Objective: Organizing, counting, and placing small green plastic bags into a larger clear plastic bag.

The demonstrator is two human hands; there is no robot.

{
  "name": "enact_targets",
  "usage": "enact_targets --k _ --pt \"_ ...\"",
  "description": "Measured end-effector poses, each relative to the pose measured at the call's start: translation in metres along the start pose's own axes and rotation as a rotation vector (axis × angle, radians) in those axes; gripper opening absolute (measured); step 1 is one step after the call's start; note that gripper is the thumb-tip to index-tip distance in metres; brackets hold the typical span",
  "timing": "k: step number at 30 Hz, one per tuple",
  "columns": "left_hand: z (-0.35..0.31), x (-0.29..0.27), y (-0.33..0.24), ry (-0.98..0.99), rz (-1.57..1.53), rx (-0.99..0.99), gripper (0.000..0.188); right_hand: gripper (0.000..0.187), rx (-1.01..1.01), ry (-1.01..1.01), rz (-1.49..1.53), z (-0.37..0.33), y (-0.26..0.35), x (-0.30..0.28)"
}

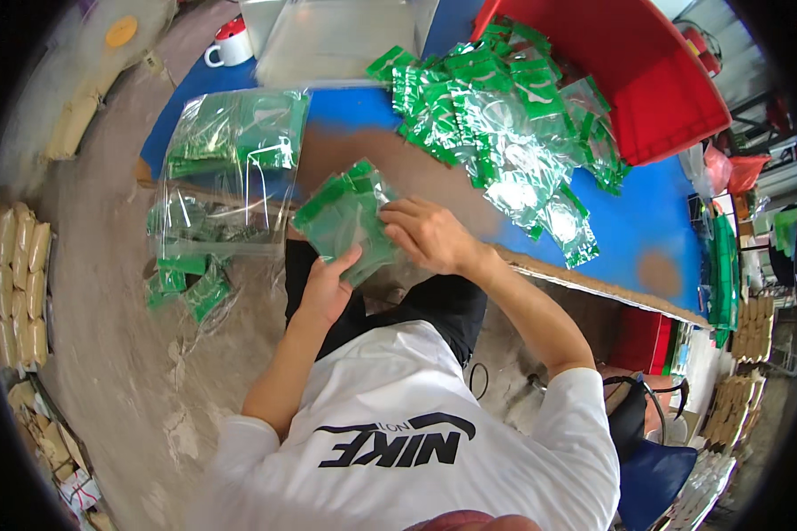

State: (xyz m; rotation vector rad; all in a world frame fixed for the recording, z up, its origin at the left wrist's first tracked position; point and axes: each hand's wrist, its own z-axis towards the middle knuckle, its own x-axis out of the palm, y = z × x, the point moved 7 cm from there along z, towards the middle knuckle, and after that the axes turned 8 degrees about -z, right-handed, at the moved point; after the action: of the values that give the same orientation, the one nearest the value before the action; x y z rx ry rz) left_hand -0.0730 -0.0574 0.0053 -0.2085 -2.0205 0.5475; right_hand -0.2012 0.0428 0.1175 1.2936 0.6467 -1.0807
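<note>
A small stack of green and clear plastic packets (356,212) is held up over my lap, at the near edge of the blue table (350,106). My left hand (329,288) grips the stack's lower edge, thumb on top. From the right, my right hand (429,234) closes its bent fingers on the stack's right edge; its fingertips are partly hidden. A large clear plastic bag (230,190) with more green packets inside hangs over the table edge to the left. Beyond my right hand spreads a heap of loose green packets (496,115).
A red bin (655,80) lies tipped behind the heap. At the back left stand a white mug with red top (230,44) and a clear tray (336,44). Several green packets (190,288) hang or lie below the bag. Brown packages (18,283) are stacked at far left.
</note>
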Motion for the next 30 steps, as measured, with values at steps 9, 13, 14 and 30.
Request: enact_targets --k 9,13,14,30 --pt "-0.001 -0.028 -0.008 -0.007 0.121 0.049 0.043 0.088 0.267 -0.177 -0.653 0.022 -0.100 -0.009" --pt "-0.018 -0.024 -0.025 0.090 0.347 0.116 0.039 0.064 0.066 -0.141 -0.422 -0.007 -0.023 0.000" --pt "-0.028 -0.004 -0.044 0.163 0.792 0.333 0.036 0.064 0.070 -0.125 -0.411 -0.015 -0.020 0.008" --pt "-0.048 -0.020 -0.066 -0.068 0.580 0.577 0.047 0.102 0.172 -0.036 -0.531 0.074 -0.071 0.014"
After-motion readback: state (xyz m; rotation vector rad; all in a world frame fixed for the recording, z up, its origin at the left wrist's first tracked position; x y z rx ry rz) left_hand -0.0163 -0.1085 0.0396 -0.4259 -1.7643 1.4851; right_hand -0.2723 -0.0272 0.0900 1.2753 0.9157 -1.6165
